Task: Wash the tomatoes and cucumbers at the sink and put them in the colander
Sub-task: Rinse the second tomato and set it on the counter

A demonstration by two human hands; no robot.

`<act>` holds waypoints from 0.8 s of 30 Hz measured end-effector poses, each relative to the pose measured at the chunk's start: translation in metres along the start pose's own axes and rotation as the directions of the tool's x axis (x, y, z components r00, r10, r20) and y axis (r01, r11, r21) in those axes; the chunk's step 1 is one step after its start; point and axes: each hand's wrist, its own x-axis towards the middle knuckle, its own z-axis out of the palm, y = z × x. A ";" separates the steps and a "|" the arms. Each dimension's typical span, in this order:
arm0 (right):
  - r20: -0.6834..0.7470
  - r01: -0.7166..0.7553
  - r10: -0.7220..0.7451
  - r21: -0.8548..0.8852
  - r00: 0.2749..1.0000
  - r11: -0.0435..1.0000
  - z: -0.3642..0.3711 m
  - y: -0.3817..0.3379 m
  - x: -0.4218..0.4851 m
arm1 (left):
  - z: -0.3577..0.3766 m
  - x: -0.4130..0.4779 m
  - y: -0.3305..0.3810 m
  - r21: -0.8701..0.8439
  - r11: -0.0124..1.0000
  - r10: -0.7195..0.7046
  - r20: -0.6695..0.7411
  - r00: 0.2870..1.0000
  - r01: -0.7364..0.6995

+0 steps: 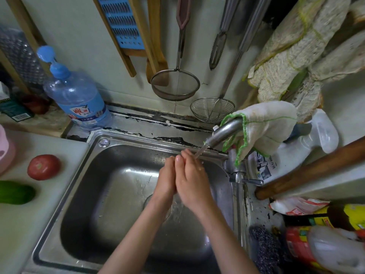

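Observation:
My left hand (166, 178) and my right hand (192, 180) are pressed together palm to palm over the steel sink (79, 175), fingertips under the water running from the tap (225, 133). Neither hand holds anything. A red tomato (43, 167) lies on the white counter left of the sink. Below it, at the left edge, lies a green cucumber (15, 192), partly cut off by the frame. A pink plastic thing (6, 153) shows at the far left edge; what it is I cannot tell.
A big blue water bottle (79, 97) stands behind the sink's left corner. Strainers (174, 86), tongs and a grater hang on the wall. A cloth (264, 123) drapes over the tap. Bottles (325, 250), a scouring pad and a wooden pole (316, 169) crowd the right side.

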 end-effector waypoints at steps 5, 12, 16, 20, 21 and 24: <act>0.322 -0.309 0.185 0.392 0.928 0.867 -0.022 0.017 0.034 | 0.009 -0.003 0.002 0.048 0.995 -0.093 0.074 0.993 0.090; -0.079 -0.169 0.229 0.457 0.970 0.873 0.002 0.004 -0.010 | 0.002 0.007 0.000 -0.164 0.973 -0.171 -0.035 0.985 0.163; -0.097 -0.057 0.095 0.341 0.991 0.938 0.005 0.010 -0.018 | -0.002 0.014 -0.001 -0.184 0.957 -0.238 -0.048 0.970 0.226; -0.173 -0.002 0.059 0.314 0.983 0.950 -0.003 0.019 -0.004 | 0.002 0.011 0.001 -0.204 0.946 -0.251 0.026 0.968 0.251; -0.177 0.008 0.052 0.322 0.983 0.947 -0.004 0.022 -0.003 | 0.002 0.009 0.002 -0.213 0.944 -0.242 0.066 0.968 0.251; -0.201 0.005 0.095 0.448 0.975 0.894 -0.005 0.027 -0.006 | 0.000 0.008 0.003 -0.223 0.944 -0.217 0.128 0.968 0.241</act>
